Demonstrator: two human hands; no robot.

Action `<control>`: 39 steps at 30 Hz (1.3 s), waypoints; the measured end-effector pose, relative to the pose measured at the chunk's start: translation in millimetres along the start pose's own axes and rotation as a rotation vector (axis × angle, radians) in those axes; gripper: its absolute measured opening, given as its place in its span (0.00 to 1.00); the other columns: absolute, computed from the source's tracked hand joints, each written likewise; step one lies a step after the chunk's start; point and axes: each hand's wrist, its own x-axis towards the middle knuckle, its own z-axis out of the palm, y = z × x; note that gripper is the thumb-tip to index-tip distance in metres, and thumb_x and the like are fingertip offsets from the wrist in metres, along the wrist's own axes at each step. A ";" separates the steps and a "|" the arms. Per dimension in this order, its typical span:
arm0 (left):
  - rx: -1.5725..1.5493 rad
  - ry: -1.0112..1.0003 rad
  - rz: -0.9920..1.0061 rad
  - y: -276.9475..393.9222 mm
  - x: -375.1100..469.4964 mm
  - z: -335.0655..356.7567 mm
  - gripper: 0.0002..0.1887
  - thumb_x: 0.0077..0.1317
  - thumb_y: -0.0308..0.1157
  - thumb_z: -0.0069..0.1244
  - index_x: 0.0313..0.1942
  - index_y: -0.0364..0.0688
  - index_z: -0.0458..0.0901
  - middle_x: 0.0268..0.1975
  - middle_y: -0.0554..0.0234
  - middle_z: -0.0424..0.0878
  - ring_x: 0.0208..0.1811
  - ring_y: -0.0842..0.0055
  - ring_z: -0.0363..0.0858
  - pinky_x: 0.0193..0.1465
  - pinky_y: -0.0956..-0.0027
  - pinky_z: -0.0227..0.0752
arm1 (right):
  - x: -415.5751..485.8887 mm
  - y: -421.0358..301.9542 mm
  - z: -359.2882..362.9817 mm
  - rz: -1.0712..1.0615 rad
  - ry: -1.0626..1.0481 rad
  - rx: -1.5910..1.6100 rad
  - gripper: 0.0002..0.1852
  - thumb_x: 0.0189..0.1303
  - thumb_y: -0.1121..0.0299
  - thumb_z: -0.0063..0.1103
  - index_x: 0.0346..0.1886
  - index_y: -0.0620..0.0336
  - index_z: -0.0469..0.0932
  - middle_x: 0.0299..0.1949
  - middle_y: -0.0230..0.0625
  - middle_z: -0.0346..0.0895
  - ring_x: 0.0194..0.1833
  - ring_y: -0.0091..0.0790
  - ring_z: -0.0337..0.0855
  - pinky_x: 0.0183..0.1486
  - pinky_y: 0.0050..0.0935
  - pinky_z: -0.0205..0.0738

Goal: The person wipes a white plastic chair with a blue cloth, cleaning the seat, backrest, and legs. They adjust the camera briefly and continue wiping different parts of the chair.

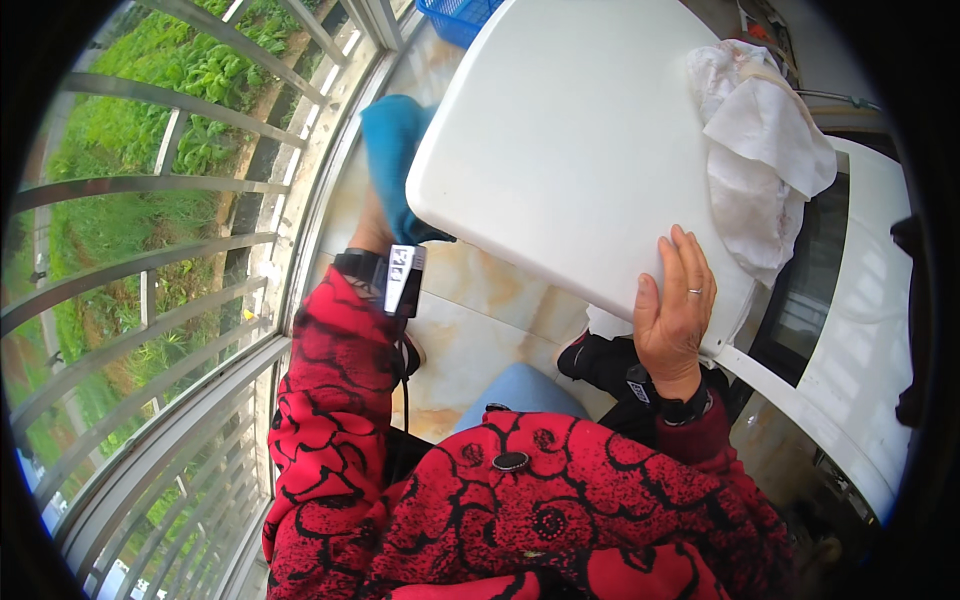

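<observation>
My left hand (371, 227), mostly hidden by a blue cloth (391, 142), holds that cloth at the left edge of a large white panel with rounded corners (570, 142). Its fingers are out of sight under the fabric. My right hand (681, 307) lies flat, palm down, on the panel's near right part, with fingers spread a little and a ring on one finger. Just beyond it, a crumpled white cloth with faint stains (765, 150) hangs over the panel's right edge.
A barred window (172, 184) runs along the left, with green plants outside. A blue plastic basket (457, 21) stands on the tiled floor (480, 322) at the top. On the right is a white curved surface with a dark glass-like section (806, 277).
</observation>
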 end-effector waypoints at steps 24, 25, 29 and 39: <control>1.417 -0.595 0.424 110.1 50.6 76.8 0.31 0.77 0.45 0.37 0.74 0.44 0.49 0.75 0.51 0.54 0.75 0.65 0.52 0.77 0.61 0.46 | 4.1 -14.9 7.7 0.008 -0.010 0.070 0.23 0.61 0.67 0.60 0.58 0.67 0.72 0.63 0.52 0.67 0.63 0.56 0.67 0.63 0.50 0.61; 1.519 -0.491 0.317 115.7 56.5 82.0 0.31 0.77 0.46 0.35 0.74 0.45 0.48 0.75 0.51 0.54 0.75 0.63 0.52 0.78 0.59 0.45 | 4.4 -16.3 5.6 0.011 -0.019 0.074 0.23 0.61 0.66 0.60 0.58 0.67 0.72 0.63 0.52 0.67 0.63 0.56 0.67 0.62 0.50 0.61; 1.601 -0.577 0.341 130.3 77.2 91.3 0.27 0.76 0.45 0.36 0.71 0.49 0.52 0.71 0.51 0.60 0.73 0.61 0.55 0.76 0.55 0.48 | 6.4 -21.1 -1.3 0.015 -0.039 0.084 0.24 0.61 0.65 0.59 0.58 0.68 0.72 0.64 0.53 0.67 0.64 0.56 0.67 0.62 0.50 0.61; 1.497 -0.652 0.701 111.9 84.1 73.9 0.31 0.77 0.43 0.35 0.75 0.52 0.44 0.77 0.51 0.45 0.78 0.58 0.44 0.78 0.52 0.42 | 5.6 -22.5 -5.7 0.018 -0.038 0.084 0.24 0.60 0.65 0.60 0.57 0.67 0.73 0.63 0.53 0.68 0.63 0.56 0.67 0.62 0.50 0.62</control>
